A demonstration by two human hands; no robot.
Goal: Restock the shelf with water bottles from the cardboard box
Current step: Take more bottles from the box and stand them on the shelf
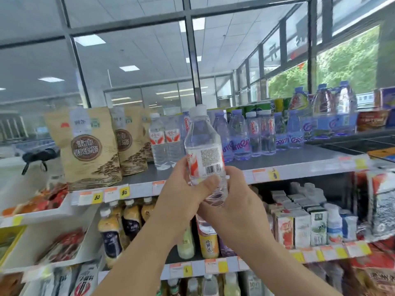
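A clear water bottle (203, 146) with a white cap and a red-and-white label is held upright in front of the top shelf (299, 165). My left hand (181, 193) grips its lower left side. My right hand (230, 201) wraps the bottle's base from the right. Two matching bottles (165, 142) stand on the top shelf just behind and left of it. The cardboard box is out of view.
Tan paper bags (89, 146) stand at the shelf's left. Blue-labelled bottles (252, 135) and large jugs (333, 110) fill the right. Lower shelves hold drink bottles (119, 229) and cartons (303, 223). Bare shelf surface lies in front of the matching bottles.
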